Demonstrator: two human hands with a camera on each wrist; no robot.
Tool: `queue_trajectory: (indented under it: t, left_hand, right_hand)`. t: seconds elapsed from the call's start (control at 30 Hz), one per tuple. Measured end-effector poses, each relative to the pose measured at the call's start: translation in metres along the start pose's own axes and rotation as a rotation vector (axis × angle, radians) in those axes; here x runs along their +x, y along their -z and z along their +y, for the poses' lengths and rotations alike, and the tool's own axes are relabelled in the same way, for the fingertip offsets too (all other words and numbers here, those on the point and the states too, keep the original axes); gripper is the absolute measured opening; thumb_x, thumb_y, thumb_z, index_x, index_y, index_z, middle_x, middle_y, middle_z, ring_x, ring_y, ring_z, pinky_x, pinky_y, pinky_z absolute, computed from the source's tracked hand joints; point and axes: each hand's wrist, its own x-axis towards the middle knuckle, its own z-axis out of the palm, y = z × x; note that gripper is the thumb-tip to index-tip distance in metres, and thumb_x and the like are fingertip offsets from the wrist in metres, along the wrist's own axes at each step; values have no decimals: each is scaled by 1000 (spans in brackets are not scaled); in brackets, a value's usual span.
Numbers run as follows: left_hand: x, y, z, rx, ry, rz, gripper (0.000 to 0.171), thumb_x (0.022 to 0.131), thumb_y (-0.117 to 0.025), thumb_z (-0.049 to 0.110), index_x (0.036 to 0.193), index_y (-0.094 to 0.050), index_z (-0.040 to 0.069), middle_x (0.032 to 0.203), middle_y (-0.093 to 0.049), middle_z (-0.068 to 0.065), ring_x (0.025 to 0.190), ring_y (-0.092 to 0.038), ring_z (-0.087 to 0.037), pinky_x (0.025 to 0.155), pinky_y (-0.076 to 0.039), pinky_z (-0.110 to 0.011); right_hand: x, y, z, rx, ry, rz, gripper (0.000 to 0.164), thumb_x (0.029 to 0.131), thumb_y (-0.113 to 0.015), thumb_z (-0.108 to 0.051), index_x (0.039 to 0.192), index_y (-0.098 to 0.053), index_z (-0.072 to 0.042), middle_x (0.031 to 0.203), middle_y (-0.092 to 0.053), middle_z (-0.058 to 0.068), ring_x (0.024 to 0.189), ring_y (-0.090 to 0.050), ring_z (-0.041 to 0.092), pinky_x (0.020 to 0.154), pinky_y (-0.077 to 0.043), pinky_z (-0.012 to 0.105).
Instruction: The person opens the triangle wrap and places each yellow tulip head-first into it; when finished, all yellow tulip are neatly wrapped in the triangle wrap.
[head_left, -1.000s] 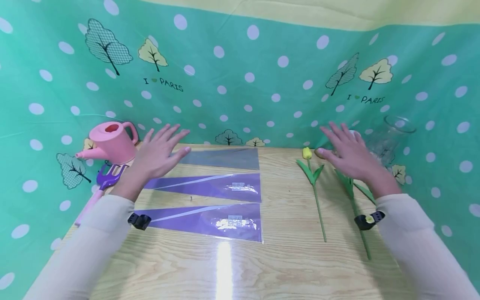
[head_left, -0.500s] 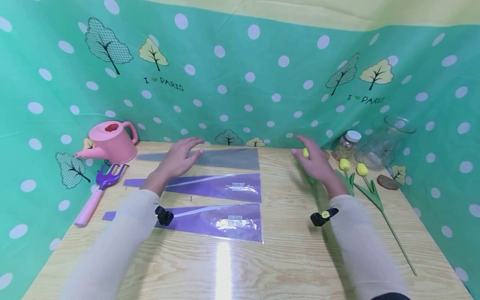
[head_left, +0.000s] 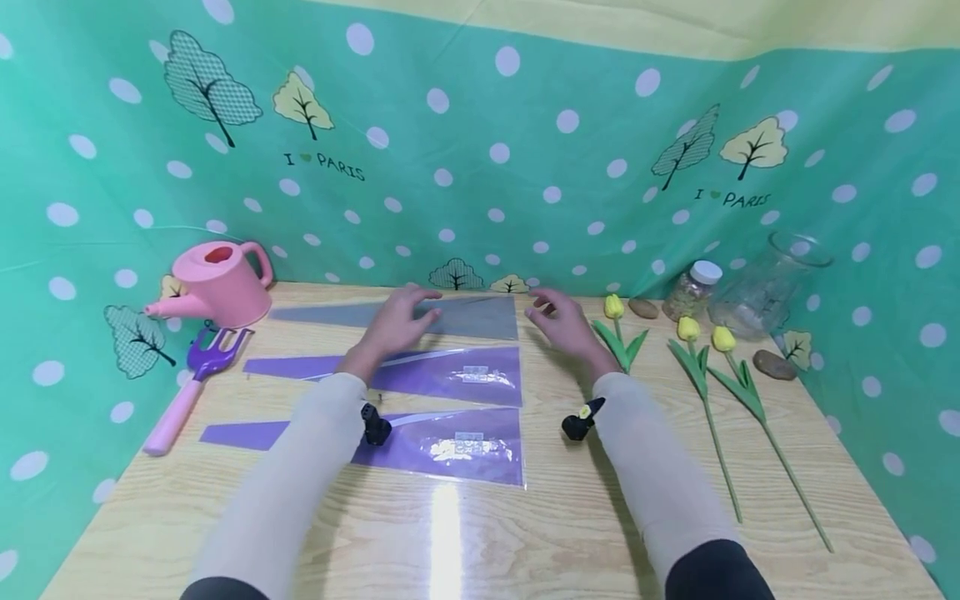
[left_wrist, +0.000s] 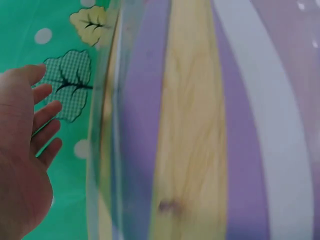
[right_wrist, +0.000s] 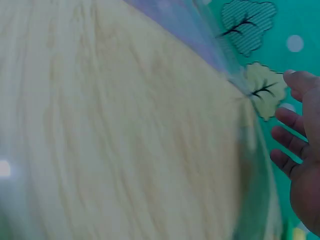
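Observation:
My left hand [head_left: 401, 321] hovers over the flat grey tapered plastic sleeve [head_left: 480, 317] at the back of the table, its fingers relaxed and holding nothing. Just past that sleeve's wide right end is my right hand [head_left: 562, 325], fingers loosely bent, nothing in them. In front lie two purple tapered sleeves, the middle one [head_left: 427, 375] partly under my left wrist and the nearer one [head_left: 480, 446] below it. A yellow tulip [head_left: 613, 307] lies beside my right hand, its stem hidden by the arm. Each wrist view shows its hand with fingers apart from the sleeves.
To the left stand a pink watering can [head_left: 221, 283] and a purple hand fork [head_left: 195, 379] with a pink handle. On the right lie two more tulips [head_left: 703, 392], stones [head_left: 775, 364], a white-lidded jar [head_left: 692, 292] and a clear glass vase [head_left: 757, 292]. A dotted green cloth [head_left: 480, 192] hangs behind.
Both hands have come in towards the middle, the left moving right and the right moving left. The jar, stone and tulips that the right hand covered now show.

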Motion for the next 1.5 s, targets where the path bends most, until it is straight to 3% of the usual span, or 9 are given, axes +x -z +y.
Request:
queue_trajectory:
  t: [0.23,0.37,0.57,0.9,1.17,1.33,1.5]
  left_hand:
    - [10,-22,4,-57,21,1,40,102,-63,30,139,-63,14,151,-57,-12,146,-45,-36,124,-31,-57]
    - [13,-28,11,-85,40,-11,40,102,-64,31,138,-64,14,151,-57,-12,147,-43,-36,125,-29,-58]
    - [16,-37,14,-103,58,-16,37,101,-65,26,135,-66,11,148,-59,-13,144,-46,-36,125,-31,-55]
    - [20,-47,9,-129,82,-13,36,100,-65,21,135,-67,10,143,-63,-15,139,-54,-35,122,-38,-50]
    - [23,-49,13,-140,80,-22,37,100,-66,18,136,-66,10,143,-63,-16,136,-56,-36,119,-41,-52]
    - [24,-49,14,-119,76,-14,37,99,-67,18,136,-66,11,143,-63,-15,137,-55,-35,120,-40,-50]
    - [27,-52,12,-96,57,-9,39,98,-68,19,136,-66,10,141,-64,-15,136,-56,-35,119,-42,-49]
  right_hand:
    - [11,-26,11,5,-35,34,39,100,-67,-18,138,-63,-11,109,-66,11,96,-60,25,86,-53,37]
    - [14,-35,10,-31,-62,46,38,98,-71,-23,136,-67,-15,101,-67,8,88,-58,23,77,-50,36]
    - [14,-39,4,-174,-86,41,33,97,-73,-32,127,-74,-19,107,-69,5,95,-59,22,85,-51,38]
    - [15,-45,9,-166,-53,101,20,94,-76,-27,112,-81,-18,105,-74,6,95,-64,22,87,-54,40]
    - [14,-43,8,-124,-70,143,15,96,-75,-23,108,-81,-17,110,-75,5,104,-67,25,96,-55,44]
    - [14,-41,6,-126,-51,150,15,97,-74,-22,109,-81,-16,110,-76,6,100,-69,24,90,-58,41]
    - [13,-39,6,-109,-90,112,20,94,-77,-26,113,-80,-19,109,-75,2,95,-67,20,82,-58,36]
